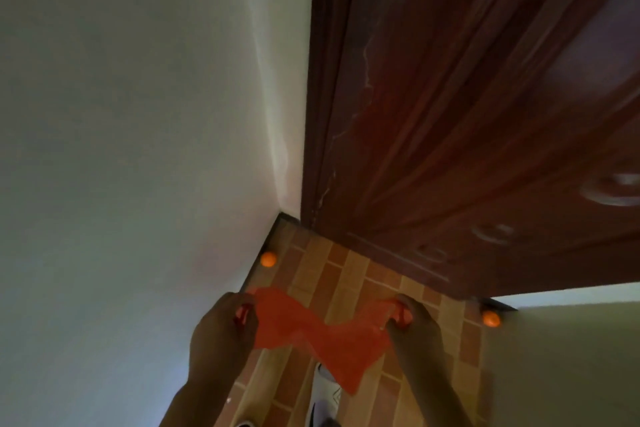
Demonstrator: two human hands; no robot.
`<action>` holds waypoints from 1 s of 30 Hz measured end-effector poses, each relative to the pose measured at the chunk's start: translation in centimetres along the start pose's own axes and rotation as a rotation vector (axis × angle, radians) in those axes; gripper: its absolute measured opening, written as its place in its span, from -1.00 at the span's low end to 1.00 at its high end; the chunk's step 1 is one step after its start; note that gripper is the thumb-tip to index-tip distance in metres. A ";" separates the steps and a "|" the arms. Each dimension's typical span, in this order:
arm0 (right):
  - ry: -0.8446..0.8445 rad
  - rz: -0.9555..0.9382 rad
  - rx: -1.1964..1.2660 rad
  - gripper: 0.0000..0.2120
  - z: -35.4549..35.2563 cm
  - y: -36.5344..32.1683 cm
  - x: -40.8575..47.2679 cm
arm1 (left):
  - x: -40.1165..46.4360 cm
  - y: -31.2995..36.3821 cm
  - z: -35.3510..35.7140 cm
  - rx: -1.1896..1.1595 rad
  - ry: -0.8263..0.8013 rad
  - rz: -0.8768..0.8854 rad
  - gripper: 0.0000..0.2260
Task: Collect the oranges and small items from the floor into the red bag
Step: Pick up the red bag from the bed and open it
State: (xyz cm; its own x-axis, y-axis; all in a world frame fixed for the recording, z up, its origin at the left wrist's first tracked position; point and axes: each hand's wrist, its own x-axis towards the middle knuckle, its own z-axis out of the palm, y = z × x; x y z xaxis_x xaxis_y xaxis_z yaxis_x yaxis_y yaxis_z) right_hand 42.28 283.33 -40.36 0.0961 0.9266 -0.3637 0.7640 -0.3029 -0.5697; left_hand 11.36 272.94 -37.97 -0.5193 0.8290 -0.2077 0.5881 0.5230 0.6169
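Note:
A thin red bag [313, 333] hangs stretched between my two hands above the tiled floor. My left hand [221, 333] grips its left handle and my right hand [414, 326] grips its right handle. One orange [268, 259] lies on the floor against the left wall near the corner. A second orange [491, 318] rests at the right, by the foot of the door and the right wall. No other small items show.
A dark red wooden door [467, 132] stands ahead. White walls [121, 149] close in on the left and right of a narrow strip of brick-pattern tile floor [346, 270]. A white shoe [323, 392] shows below the bag.

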 end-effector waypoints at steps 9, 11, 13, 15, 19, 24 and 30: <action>-0.003 0.050 -0.001 -0.48 8.8 7.9 10.0 | 6.7 -4.9 13.2 -0.094 -0.042 -0.100 -0.64; -0.024 0.051 -0.001 -0.47 11.6 10.1 11.4 | 7.8 -7.2 16.5 -0.094 -0.039 -0.074 -0.66; -0.025 0.043 0.008 -0.46 14.3 12.3 12.4 | 8.3 -9.5 19.8 -0.077 -0.063 -0.050 -0.63; -0.040 0.034 0.001 -0.44 17.1 14.3 13.2 | 8.7 -11.5 22.9 -0.070 -0.072 -0.032 -0.57; -0.054 -0.001 0.002 -0.43 22.0 17.8 14.3 | 9.8 -14.7 27.9 -0.100 -0.092 0.009 -0.58; -0.012 -0.039 0.016 -0.42 26.2 21.3 16.4 | 11.2 -18.2 33.9 -0.270 -0.062 -0.062 -0.74; 0.041 -0.134 0.002 -0.41 28.8 24.4 20.5 | 14.1 -20.1 39.3 -0.215 -0.051 0.104 -0.70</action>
State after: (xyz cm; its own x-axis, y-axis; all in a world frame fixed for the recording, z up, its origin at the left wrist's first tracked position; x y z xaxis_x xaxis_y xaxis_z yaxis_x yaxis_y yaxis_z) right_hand 44.47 288.54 -82.97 0.0192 0.9671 -0.2536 0.7704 -0.1760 -0.6128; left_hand 16.57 281.84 -83.15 -0.4276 0.8880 -0.1689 0.4884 0.3842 0.7834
